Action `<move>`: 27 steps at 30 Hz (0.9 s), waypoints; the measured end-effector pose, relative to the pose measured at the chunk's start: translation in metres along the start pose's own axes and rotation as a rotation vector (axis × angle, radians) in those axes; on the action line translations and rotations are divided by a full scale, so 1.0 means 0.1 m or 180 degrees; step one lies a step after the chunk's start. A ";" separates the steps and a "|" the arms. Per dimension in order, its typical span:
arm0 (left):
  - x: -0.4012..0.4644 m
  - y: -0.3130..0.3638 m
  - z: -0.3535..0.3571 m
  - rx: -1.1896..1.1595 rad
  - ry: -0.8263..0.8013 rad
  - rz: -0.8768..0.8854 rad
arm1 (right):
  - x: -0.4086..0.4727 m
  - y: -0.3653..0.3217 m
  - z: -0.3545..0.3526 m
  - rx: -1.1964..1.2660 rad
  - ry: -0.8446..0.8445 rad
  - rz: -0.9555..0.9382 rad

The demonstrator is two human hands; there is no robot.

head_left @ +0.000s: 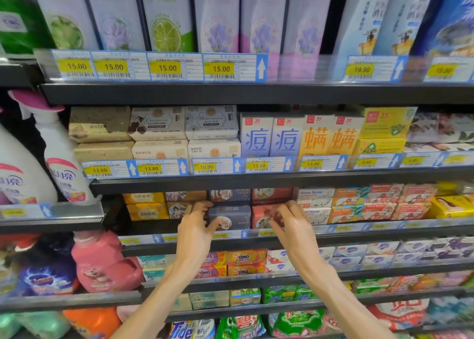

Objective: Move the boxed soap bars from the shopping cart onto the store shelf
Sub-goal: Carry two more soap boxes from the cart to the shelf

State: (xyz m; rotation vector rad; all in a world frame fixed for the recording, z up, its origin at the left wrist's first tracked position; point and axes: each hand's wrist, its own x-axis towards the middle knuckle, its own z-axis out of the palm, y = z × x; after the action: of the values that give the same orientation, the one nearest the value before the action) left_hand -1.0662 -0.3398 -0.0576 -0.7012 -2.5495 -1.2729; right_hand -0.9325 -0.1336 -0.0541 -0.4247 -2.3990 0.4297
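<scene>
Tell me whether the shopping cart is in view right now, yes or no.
No: the head view shows only store shelves of boxed goods, with the left hand and right hand at the soap boxes.

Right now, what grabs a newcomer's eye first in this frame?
Two bare arms reach up from the bottom: the left hand and right hand flank a dark blue soap box on the middle shelf, fingers at its sides. Above, yellow price tags line the shelf edge under tall boxes.
</scene>
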 end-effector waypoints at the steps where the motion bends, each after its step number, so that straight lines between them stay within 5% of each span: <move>1: 0.00 0.00 0.00 0.0001 -0.0003 0.0004 | 0.02 0.00 0.02 0.0035 0.0012 0.0060; 17: -0.09 0.11 -0.07 0.0349 0.0001 0.0062 | 0.04 0.02 0.06 -0.0116 -0.0046 0.0108; 27: -0.79 0.02 -0.67 0.1209 0.0302 0.0278 | -0.05 -0.56 0.14 0.0407 -0.0916 -0.1648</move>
State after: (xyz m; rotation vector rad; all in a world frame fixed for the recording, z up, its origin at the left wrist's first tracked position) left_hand -0.9986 -0.4167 -0.0456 -0.6426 -2.5449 -0.7426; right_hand -0.9484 -0.1884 -0.0444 0.3366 -2.6121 0.4220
